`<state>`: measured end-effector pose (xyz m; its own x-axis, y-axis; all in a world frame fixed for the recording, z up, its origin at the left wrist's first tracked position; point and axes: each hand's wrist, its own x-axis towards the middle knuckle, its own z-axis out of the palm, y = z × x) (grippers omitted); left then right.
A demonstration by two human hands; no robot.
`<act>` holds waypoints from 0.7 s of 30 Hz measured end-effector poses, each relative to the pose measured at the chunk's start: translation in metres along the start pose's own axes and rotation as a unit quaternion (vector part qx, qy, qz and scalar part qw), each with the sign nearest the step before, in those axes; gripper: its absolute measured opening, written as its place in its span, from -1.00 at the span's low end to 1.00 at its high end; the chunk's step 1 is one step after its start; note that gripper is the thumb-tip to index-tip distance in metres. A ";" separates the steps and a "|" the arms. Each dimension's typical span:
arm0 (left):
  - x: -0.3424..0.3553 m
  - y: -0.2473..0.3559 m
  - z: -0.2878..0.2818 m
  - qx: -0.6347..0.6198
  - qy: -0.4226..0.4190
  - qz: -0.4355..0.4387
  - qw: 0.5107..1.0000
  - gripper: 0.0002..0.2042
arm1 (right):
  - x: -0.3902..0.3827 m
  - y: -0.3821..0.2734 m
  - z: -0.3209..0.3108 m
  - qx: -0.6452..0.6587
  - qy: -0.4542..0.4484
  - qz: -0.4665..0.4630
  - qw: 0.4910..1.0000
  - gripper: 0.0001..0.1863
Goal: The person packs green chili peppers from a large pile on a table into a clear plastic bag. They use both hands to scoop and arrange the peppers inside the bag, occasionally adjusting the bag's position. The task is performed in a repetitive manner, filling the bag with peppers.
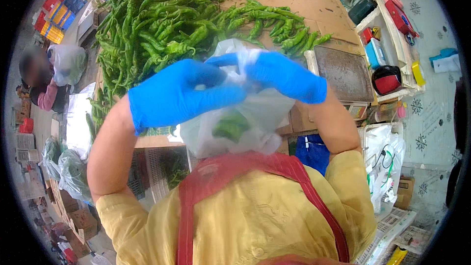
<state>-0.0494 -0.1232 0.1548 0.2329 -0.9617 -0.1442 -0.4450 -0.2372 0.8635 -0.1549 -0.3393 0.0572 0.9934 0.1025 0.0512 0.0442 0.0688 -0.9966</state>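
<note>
A translucent plastic bag [201, 135] hangs close in front of my chest, with green peppers showing through its side. My right hand [287, 76], in a blue glove, is closed on the bag's gathered top. My left hand [184, 91], gloved the same, curls round the bag's neck from the other side; some of its fingertips are hidden behind the plastic. Beyond both hands, a large heap of long green peppers [152, 24] covers the left of the cardboard-topped table [299, 0]. A smaller row of peppers [289, 32] trails off to the right.
A scale with a worn metal plate [343, 73] stands right of my right hand. Shelves with a red-and-black case [386, 80] line the right side. Filled plastic bags [73, 169] are at the left. Another person [44, 81] holds a bag [68, 64] at far left.
</note>
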 end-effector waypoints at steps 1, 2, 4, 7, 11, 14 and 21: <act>0.002 0.001 -0.006 0.102 -0.001 -0.021 0.995 -0.76 | -0.013 0.006 -0.002 -0.080 -0.006 -0.021 0.997 -0.78; 0.002 -0.025 -0.006 0.195 0.075 -0.016 0.978 -0.79 | -0.023 0.012 -0.001 -0.158 -0.015 -0.046 0.986 -0.79; 0.010 -0.109 0.001 0.289 0.206 -0.078 0.932 -0.85 | -0.074 0.078 -0.006 -0.209 0.003 0.035 0.977 -0.79; 0.024 -0.259 0.036 0.394 0.338 -0.131 0.844 -0.88 | -0.140 0.181 0.003 -0.252 0.041 -0.087 0.963 -0.83; 0.058 -0.180 0.032 -0.208 0.458 -0.096 0.859 -0.79 | -0.129 0.098 0.004 -0.145 -0.029 -0.112 0.983 -0.87; 0.052 -0.101 0.014 -0.337 0.417 -0.084 0.840 -0.80 | -0.125 0.062 0.023 -0.277 0.005 -0.209 0.938 -0.89; 0.086 -0.302 0.041 -0.383 0.362 -0.211 0.823 -0.78 | -0.189 0.210 0.010 -0.178 -0.025 -0.056 0.982 -0.84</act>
<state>0.0692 -0.1395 -0.1381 0.8046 -0.4162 -0.4234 0.4195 -0.1062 0.9015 -0.3343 -0.3338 -0.1613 0.9741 0.1633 0.1562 0.1962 -0.2683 -0.9431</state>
